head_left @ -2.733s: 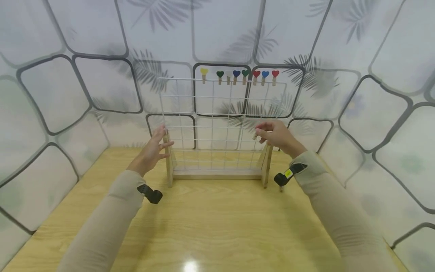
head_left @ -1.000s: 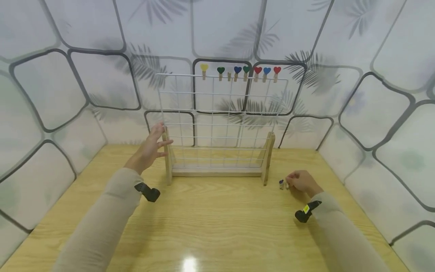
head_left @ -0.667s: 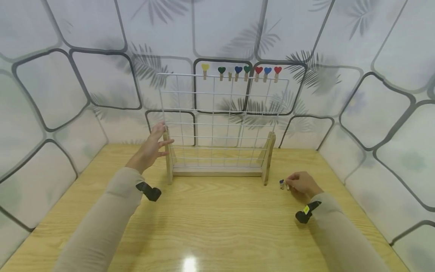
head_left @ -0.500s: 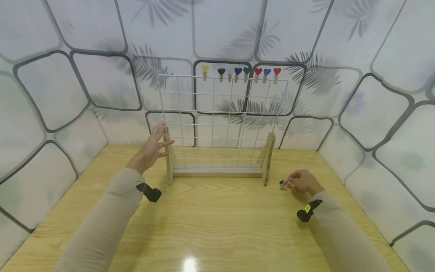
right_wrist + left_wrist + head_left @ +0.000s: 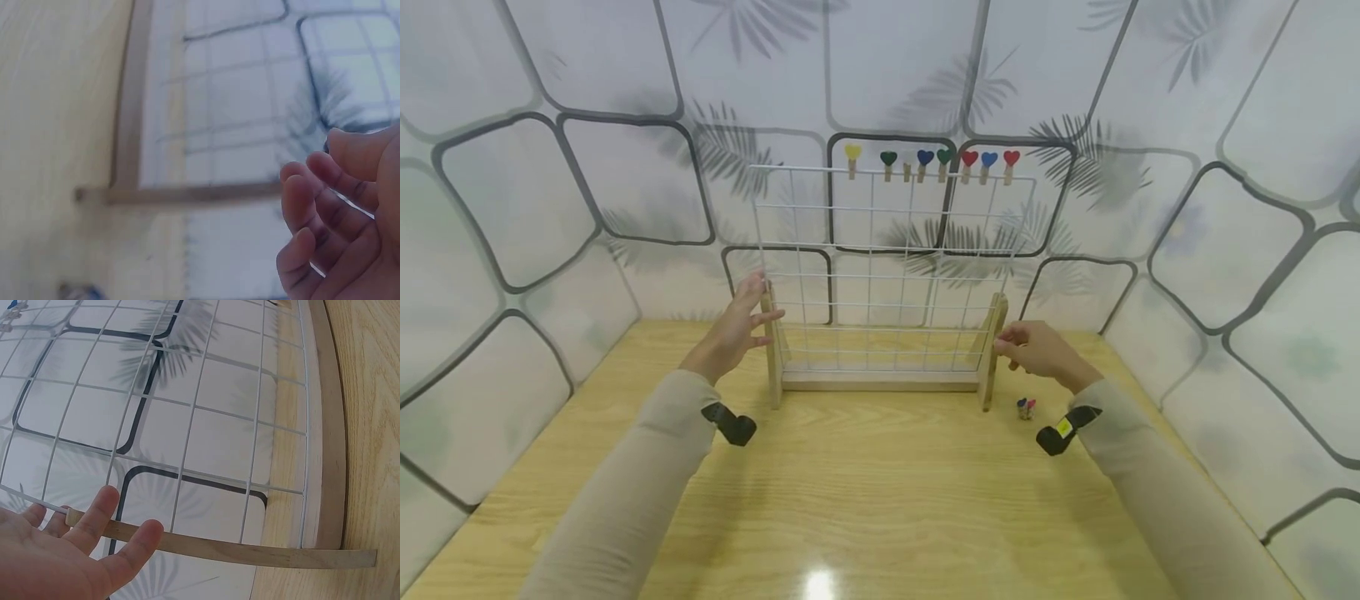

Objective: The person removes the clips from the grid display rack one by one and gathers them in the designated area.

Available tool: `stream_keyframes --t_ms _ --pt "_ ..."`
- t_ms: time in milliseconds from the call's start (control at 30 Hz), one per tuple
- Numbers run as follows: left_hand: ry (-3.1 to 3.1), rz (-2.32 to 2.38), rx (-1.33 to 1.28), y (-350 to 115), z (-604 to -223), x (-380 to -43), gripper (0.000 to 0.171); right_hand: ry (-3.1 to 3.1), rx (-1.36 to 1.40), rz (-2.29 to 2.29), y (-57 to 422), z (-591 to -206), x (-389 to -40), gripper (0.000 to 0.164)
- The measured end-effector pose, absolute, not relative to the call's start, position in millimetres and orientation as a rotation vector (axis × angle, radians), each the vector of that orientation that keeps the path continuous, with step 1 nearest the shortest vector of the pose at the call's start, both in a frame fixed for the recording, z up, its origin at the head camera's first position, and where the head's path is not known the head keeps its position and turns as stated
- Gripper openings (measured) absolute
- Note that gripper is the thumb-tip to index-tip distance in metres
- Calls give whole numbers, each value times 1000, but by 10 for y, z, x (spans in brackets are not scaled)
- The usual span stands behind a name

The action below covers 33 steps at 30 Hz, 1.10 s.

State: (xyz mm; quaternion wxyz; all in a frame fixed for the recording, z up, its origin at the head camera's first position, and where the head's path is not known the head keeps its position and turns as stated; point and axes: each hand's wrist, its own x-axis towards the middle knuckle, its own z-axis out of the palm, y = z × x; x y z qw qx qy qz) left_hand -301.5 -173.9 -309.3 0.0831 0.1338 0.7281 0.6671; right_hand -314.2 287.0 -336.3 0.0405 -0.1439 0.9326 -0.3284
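Observation:
A white wire grid [image 5: 887, 242] stands in a wooden stand [image 5: 880, 386]. My left hand [image 5: 724, 337] rests at the top of the left wooden post [image 5: 250, 551], its fingers spread. Beside the right post [image 5: 994, 350] is my right hand [image 5: 1033, 348], fingers loosely bent; the right wrist view shows nothing between thumb and fingertips. Two small clothespins with hearts lie close together on the table right of the stand: a blue-heart clothespin [image 5: 1022, 407] and a pink-heart clothespin [image 5: 1031, 407]. Several more, such as a yellow-heart clothespin [image 5: 852, 158], are clipped along the grid's top wire.
The stand sits on a wood-grain table [image 5: 850, 483] enclosed by patterned wall covering [image 5: 587, 179] at the back and sides. At the right end of the top wire is a red-heart clothespin [image 5: 1011, 165].
My right hand carried a clothespin from the grid down to the table, let it go beside the blue-heart one, then rose back toward the right post. The left hand stayed in place.

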Motion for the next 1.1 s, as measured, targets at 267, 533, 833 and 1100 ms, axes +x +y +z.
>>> stream_keyframes --t_ms 267,533,833,1100 --pt "2182 1972 365 -1752 -3163 -3009 68 2826 -590 -1133 2291 -2780 -3141 32" --pt "2193 1995 388 -1749 -3118 -3043 70 2800 -726 -1390 1768 -2077 -3208 30" --pt "2192 1985 377 -1744 -3116 -3041 69 2807 -855 -1497 1293 -1517 -3339 31" --pt "2217 1984 376 -1746 -3131 -3060 70 2815 -845 -1545 922 -1139 -3396 31"
